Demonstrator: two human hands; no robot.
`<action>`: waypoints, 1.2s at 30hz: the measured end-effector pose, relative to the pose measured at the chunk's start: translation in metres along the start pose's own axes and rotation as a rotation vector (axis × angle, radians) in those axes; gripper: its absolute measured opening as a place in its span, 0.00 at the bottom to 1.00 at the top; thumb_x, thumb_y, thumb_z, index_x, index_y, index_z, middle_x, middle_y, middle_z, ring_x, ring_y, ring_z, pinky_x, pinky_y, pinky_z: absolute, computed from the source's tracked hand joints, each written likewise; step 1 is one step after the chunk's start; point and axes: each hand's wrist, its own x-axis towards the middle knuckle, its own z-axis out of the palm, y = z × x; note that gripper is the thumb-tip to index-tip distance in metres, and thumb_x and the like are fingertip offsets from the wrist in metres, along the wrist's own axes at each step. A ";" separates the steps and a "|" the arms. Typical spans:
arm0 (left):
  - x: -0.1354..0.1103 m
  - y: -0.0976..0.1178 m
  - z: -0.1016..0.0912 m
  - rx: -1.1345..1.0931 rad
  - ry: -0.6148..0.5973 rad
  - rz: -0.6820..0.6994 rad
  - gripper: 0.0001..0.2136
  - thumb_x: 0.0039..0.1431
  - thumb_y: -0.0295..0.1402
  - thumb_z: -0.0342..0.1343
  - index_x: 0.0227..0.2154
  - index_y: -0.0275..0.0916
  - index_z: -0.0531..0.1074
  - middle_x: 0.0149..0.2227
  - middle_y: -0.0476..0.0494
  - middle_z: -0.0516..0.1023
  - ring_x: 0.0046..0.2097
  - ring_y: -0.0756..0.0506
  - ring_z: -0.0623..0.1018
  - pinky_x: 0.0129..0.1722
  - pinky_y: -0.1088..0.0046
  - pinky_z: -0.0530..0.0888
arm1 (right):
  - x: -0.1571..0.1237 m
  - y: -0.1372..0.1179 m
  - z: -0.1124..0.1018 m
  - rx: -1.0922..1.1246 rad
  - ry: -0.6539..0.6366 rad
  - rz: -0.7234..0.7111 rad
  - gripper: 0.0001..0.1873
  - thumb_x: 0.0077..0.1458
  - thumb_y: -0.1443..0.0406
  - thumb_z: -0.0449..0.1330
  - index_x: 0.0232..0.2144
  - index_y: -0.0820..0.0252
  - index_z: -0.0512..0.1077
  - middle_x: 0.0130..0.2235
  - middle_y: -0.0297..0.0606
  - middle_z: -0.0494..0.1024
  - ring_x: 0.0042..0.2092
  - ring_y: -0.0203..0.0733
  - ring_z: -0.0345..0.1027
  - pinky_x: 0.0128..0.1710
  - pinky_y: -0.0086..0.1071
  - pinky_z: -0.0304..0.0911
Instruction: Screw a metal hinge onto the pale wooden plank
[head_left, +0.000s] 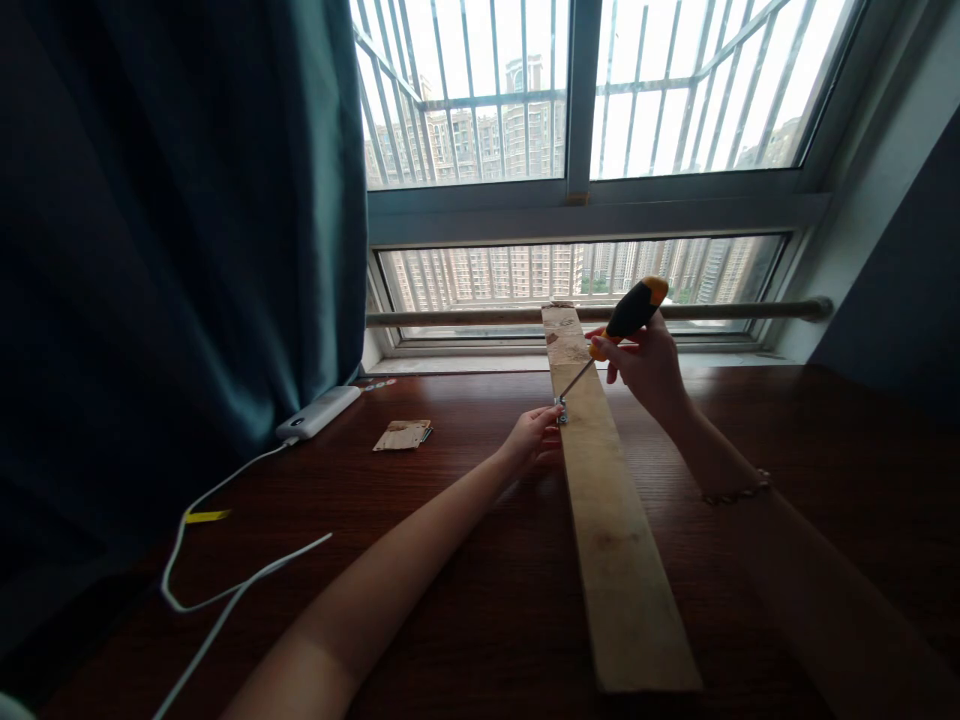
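A long pale wooden plank (611, 520) lies on the dark wooden table (465, 580), running from the near edge to the window rail. My right hand (646, 362) is closed round the black and orange handle of a screwdriver (619, 325), whose shaft slants down to a small metal piece (561, 409) at the plank's left edge. My left hand (534, 432) pinches that metal piece against the plank's edge.
A white power bank (319, 412) with a white cable (225, 590) lies at the left by a dark teal curtain (172, 250). A small brown packet (403, 435) rests on the table. A metal rail (750, 310) crosses below the barred window.
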 end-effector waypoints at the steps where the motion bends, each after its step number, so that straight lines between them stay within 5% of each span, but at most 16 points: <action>1: 0.000 0.000 0.000 -0.001 -0.003 0.003 0.16 0.42 0.41 0.61 0.31 0.34 0.72 0.32 0.42 0.75 0.31 0.48 0.74 0.28 0.74 0.68 | 0.000 0.000 0.000 0.020 -0.009 0.021 0.26 0.41 0.54 0.62 0.40 0.59 0.60 0.32 0.36 0.75 0.19 0.37 0.67 0.12 0.27 0.61; 10: -0.001 0.003 0.002 0.087 0.062 0.002 0.15 0.42 0.42 0.59 0.28 0.34 0.71 0.30 0.43 0.74 0.28 0.48 0.73 0.27 0.73 0.67 | 0.002 -0.023 -0.011 0.156 -0.231 0.138 0.25 0.38 0.58 0.65 0.38 0.58 0.60 0.32 0.36 0.75 0.24 0.42 0.72 0.21 0.35 0.71; 17: -0.002 0.005 0.003 0.079 0.064 -0.029 0.13 0.43 0.39 0.58 0.29 0.34 0.71 0.30 0.43 0.73 0.28 0.49 0.73 0.26 0.73 0.67 | -0.006 -0.019 0.000 -0.231 0.083 -0.011 0.23 0.37 0.51 0.64 0.31 0.61 0.64 0.26 0.36 0.75 0.21 0.38 0.68 0.17 0.29 0.63; 23: -0.001 0.006 0.004 0.028 0.070 -0.027 0.12 0.42 0.37 0.60 0.27 0.33 0.71 0.30 0.43 0.73 0.28 0.49 0.73 0.28 0.73 0.68 | -0.001 -0.016 -0.004 0.064 -0.006 0.172 0.23 0.38 0.53 0.64 0.31 0.62 0.63 0.24 0.34 0.73 0.16 0.35 0.65 0.11 0.27 0.59; 29: 0.000 0.005 0.003 -0.016 0.070 -0.036 0.12 0.42 0.36 0.60 0.28 0.34 0.71 0.31 0.43 0.73 0.29 0.48 0.73 0.30 0.72 0.69 | 0.002 -0.027 -0.014 0.280 -0.190 0.239 0.22 0.36 0.60 0.66 0.34 0.61 0.64 0.31 0.37 0.75 0.26 0.41 0.72 0.25 0.36 0.73; 36: 0.000 0.003 0.002 -0.032 0.083 -0.060 0.12 0.42 0.36 0.60 0.29 0.34 0.71 0.31 0.43 0.74 0.29 0.48 0.74 0.29 0.73 0.69 | -0.003 -0.024 -0.005 -0.005 0.088 0.102 0.22 0.37 0.57 0.64 0.34 0.61 0.65 0.26 0.35 0.75 0.22 0.42 0.71 0.17 0.31 0.69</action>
